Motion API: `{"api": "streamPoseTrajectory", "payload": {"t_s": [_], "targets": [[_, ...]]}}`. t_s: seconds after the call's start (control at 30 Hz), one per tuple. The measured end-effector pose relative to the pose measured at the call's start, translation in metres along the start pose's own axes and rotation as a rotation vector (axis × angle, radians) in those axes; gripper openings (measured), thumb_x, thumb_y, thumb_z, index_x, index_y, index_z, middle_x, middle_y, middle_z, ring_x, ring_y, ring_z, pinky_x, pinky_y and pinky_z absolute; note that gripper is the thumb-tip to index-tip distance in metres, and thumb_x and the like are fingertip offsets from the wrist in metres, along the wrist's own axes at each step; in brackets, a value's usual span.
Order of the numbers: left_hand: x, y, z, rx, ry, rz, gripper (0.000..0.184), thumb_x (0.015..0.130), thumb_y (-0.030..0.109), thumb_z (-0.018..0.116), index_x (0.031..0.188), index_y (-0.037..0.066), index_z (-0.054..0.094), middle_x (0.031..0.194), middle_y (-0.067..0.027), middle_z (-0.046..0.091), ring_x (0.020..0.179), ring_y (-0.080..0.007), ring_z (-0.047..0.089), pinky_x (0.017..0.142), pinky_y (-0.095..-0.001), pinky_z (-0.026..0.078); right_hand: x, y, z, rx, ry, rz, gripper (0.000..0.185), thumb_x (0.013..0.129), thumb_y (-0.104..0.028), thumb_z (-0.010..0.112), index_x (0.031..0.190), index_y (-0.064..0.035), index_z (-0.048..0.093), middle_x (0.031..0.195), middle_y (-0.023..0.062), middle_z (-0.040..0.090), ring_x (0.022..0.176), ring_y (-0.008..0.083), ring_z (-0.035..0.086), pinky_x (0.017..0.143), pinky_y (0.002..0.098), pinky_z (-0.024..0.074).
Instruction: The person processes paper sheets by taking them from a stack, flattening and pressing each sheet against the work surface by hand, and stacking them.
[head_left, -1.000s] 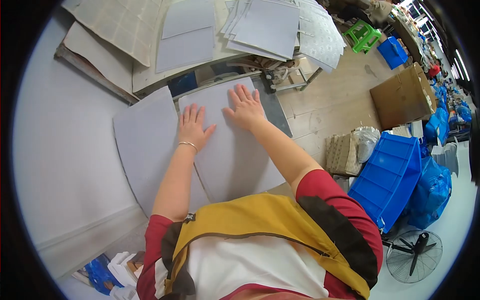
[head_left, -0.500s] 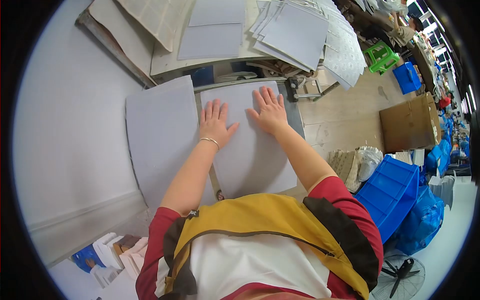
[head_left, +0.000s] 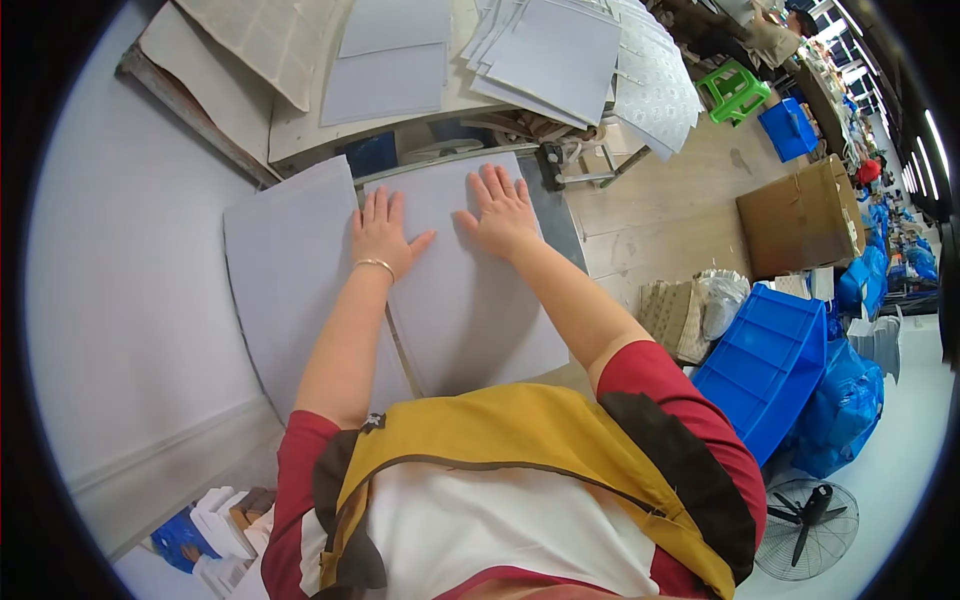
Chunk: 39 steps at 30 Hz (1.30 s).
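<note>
A large pale grey-white sheet (head_left: 465, 320) lies in front of me; whether it is one sheet or a stack I cannot tell. My left hand (head_left: 385, 238) rests flat on its upper left edge, fingers stretched out and thumb pointing right. Higher and to the right, my right hand (head_left: 502, 212) is also laid flat on the sheet near its right edge, fingers apart. Neither hand grips anything. Left of a narrow gap lies a second pale stack of sheets (head_left: 285, 270), partly covered by my left forearm.
Beyond is a table (head_left: 300, 135) bearing fanned white sheets (head_left: 555, 60). A metal frame (head_left: 605, 165) projects at its right. On the right are a cardboard box (head_left: 800, 220), blue crate (head_left: 765, 360), green stool (head_left: 733, 92) and fan (head_left: 808, 528). A wall (head_left: 130, 300) stands left.
The camera view has turned slightly, so everything sits further left. My left hand has slid a little towards the sheet's left edge. My right hand stays flat in about the same spot.
</note>
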<state>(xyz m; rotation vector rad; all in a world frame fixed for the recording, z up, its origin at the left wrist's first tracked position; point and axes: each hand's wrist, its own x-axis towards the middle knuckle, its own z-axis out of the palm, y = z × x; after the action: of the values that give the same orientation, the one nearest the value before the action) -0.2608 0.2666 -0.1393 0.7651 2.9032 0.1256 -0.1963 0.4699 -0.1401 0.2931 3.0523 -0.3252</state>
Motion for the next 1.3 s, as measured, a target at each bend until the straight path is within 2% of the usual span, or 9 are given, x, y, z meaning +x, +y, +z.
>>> {"api": "streamPoseTrajectory", "payload": {"t_s": [0.23,0.33,0.5,0.63,0.77,0.83,0.93,1.1,1.3], "targets": [[0.012,-0.003,-0.012,-0.043,0.002,-0.027,0.095,0.08,0.066,0.057,0.146,0.004,0.032,0.156,-0.014,0.025,0.145,-0.0256,0.02,0.118,-0.0425,0.015,0.0,-0.002,0.0,0.014,0.032,0.019,0.073,0.091,-0.056,0.043,0.15,-0.0156,0.028,0.158,0.0103,0.019,0.148,0.0246,0.013,0.119,0.0451,0.0086],[0.016,-0.014,-0.004,-0.067,0.006,-0.009,0.089,0.083,0.064,0.055,0.146,0.004,0.034,0.155,-0.011,0.028,0.144,-0.0248,0.023,0.117,-0.0428,0.017,-0.001,-0.002,-0.001,-0.023,0.03,0.025,0.072,0.092,-0.056,0.042,0.15,-0.0161,0.027,0.159,0.01,0.018,0.148,0.023,0.013,0.119,0.0424,0.0092],[0.007,-0.035,0.01,-0.03,0.066,0.174,0.079,0.09,0.058,0.047,0.147,0.006,0.03,0.157,-0.0105,0.024,0.146,-0.0234,0.02,0.118,-0.0423,0.014,-0.002,-0.004,0.0,-0.03,0.033,0.044,0.073,0.091,-0.058,0.041,0.151,-0.0171,0.027,0.159,0.0089,0.018,0.148,0.0221,0.013,0.119,0.0417,0.0094],[0.003,-0.028,-0.001,0.002,0.013,0.129,0.077,0.092,0.057,0.044,0.148,0.006,0.028,0.158,-0.0108,0.022,0.147,-0.0232,0.017,0.119,-0.0422,0.013,-0.001,-0.004,-0.001,-0.044,0.023,0.052,0.073,0.091,-0.058,0.041,0.151,-0.0166,0.027,0.159,0.0087,0.019,0.148,0.022,0.013,0.119,0.0414,0.0095],[0.001,-0.031,0.001,0.002,0.051,0.132,0.075,0.09,0.057,0.047,0.144,0.007,0.036,0.156,-0.0118,0.025,0.145,-0.024,0.021,0.118,-0.0424,0.014,0.0,-0.005,0.0,-0.045,0.048,0.046,0.071,0.091,-0.058,0.041,0.15,-0.0207,0.028,0.159,0.0094,0.019,0.148,0.0229,0.013,0.119,0.0418,0.0097],[0.003,-0.032,0.0,-0.009,0.076,0.148,0.073,0.089,0.057,0.049,0.142,0.007,0.04,0.155,-0.0127,0.027,0.145,-0.0253,0.023,0.118,-0.0425,0.015,-0.001,-0.006,-0.004,-0.051,0.029,0.034,0.066,0.092,-0.057,0.041,0.149,-0.026,0.03,0.158,0.0105,0.021,0.147,0.0246,0.014,0.119,0.0426,0.0102],[-0.002,-0.033,0.004,-0.058,0.195,0.162,0.071,0.087,0.056,0.054,0.137,0.005,0.048,0.15,-0.0152,0.035,0.14,-0.0284,0.03,0.116,-0.0433,0.019,-0.003,-0.006,-0.005,-0.051,0.033,0.03,0.063,0.092,-0.057,0.041,0.148,-0.0292,0.032,0.157,0.0117,0.021,0.147,0.026,0.015,0.119,0.0437,0.0106],[-0.002,-0.031,0.003,-0.095,0.23,0.153,0.07,0.084,0.054,0.059,0.134,0.006,0.051,0.142,-0.0168,0.044,0.134,-0.03,0.038,0.114,-0.0439,0.024,-0.003,-0.005,-0.005,-0.051,0.045,0.021,0.064,0.092,-0.058,0.041,0.148,-0.0271,0.032,0.157,0.0119,0.023,0.147,0.0258,0.016,0.118,0.0461,0.0125],[-0.001,-0.031,0.003,-0.113,0.188,0.136,0.072,0.083,0.054,0.06,0.135,0.005,0.05,0.144,-0.015,0.042,0.136,-0.0278,0.036,0.115,-0.0437,0.022,-0.003,-0.005,-0.004,-0.038,0.041,0.026,0.063,0.092,-0.058,0.041,0.147,-0.0272,0.034,0.157,0.012,0.023,0.147,0.0262,0.016,0.118,0.0457,0.0106]]}}
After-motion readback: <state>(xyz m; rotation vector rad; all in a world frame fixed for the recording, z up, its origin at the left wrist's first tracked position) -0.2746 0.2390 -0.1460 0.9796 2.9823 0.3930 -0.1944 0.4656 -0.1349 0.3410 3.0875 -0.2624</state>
